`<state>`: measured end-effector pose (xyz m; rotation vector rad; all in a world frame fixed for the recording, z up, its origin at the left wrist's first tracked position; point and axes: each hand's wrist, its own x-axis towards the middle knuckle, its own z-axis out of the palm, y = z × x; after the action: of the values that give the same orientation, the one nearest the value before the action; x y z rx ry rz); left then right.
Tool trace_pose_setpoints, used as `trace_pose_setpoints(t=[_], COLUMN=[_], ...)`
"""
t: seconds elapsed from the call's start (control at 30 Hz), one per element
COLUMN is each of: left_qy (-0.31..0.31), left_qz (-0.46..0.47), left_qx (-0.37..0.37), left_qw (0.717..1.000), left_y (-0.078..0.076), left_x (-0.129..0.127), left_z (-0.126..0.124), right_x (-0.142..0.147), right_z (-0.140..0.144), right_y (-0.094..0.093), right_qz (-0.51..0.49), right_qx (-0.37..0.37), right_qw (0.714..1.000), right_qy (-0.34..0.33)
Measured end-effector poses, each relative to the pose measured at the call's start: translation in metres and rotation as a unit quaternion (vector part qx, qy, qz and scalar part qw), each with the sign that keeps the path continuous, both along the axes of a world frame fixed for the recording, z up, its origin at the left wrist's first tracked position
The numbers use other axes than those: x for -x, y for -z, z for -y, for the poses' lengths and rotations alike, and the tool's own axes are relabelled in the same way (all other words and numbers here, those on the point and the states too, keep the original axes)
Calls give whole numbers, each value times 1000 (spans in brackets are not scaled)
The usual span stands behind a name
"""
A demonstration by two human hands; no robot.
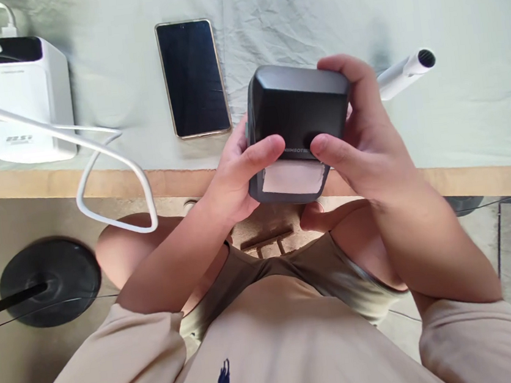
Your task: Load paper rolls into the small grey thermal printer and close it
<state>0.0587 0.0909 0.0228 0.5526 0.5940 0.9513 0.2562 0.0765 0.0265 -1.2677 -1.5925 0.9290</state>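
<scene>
While I've got the small dark label printer (297, 128) lifted off the worktop (454, 70) and held over its near edge above my lap, both hands are wrapped on it. Left hand (235, 175) cradles the left side and underside, thumb laid across the front by the paper slot. Right hand (364, 136) closed over the top right corner, fingers on the top, thumb on the front face by the logo. So both grips are firmly closed on the printer, nothing else in either.

White label strip (293, 178) shows at the slot on the lower front, between my two thumbs.

My read on doing this well: keep thumbs off the strip so it isn't creased or smudged, keep the body supported from below with the left, let the right do any pressing. Hold it over the worktop, not the gap, in case it slips.

Around it: phone (193, 79) screen-up, dark, just behind and left. White pen-like tube (405, 73) behind my right hand. White power bank (27, 97) far left, with a white cable (109, 165) looping off the edge. All apart from the printer.
</scene>
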Motion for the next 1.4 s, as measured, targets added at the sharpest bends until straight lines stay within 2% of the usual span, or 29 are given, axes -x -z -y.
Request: trace_pose_setpoints(t=[0.2,0.3,0.43,0.53,0.67,0.8,0.87,0.97,1.03,1.1,1.17,1.23,1.3,1.4], left_qy=[-7,18,0,-12,-18,-27,-11,6,23,36,24,17,22,18], left_qz=[-5,24,27,39,27,1,-3,31,41,29,19,14,13,15], left_qx=[12,29,90,83,81,84,93,79,60,49,44,50,51,36], left_qw=[1000,999,996,996,996,996,996,996,997,998,999,998,998,999], left_y=[-5,-6,-6,-6,-5,-3,-3,-2,-2,-1,0,-1,-3,-4], left_x=[-4,-7,-10,-10,-9,-10,-11,-11,-9,-8,-7,-7,-8,-7], left_z=[-2,-6,-8,-6,-5,-10,-12,-13,-12,-11,-10,-9,-8,-7], right_x=[-3,-9,-17,-18,-15,-20,-20,-11,-1,6,7,3,-4,-9], right_z=[-6,-12,-11,-6,1,4,3,-3,-9,-13,-14,-12,-8,-8], right_y=[5,7,0,-9,-18,-23,-26,-31,-33,-35,-37,-41,-46,-52], right_qz=[-35,-58,-60,-40,40,62,80,76,60,27,-3,57,216,415], right_qx=[50,70,16,-28,-20,-9,-58,-191,-214,-232,-271,-258,-175,-78], right_qw=[998,995,998,999,998,997,995,967,949,941,935,945,954,906], right_qy=[-20,-31,4,-20,-44,-50,-8,147,224,244,228,192,114,23])
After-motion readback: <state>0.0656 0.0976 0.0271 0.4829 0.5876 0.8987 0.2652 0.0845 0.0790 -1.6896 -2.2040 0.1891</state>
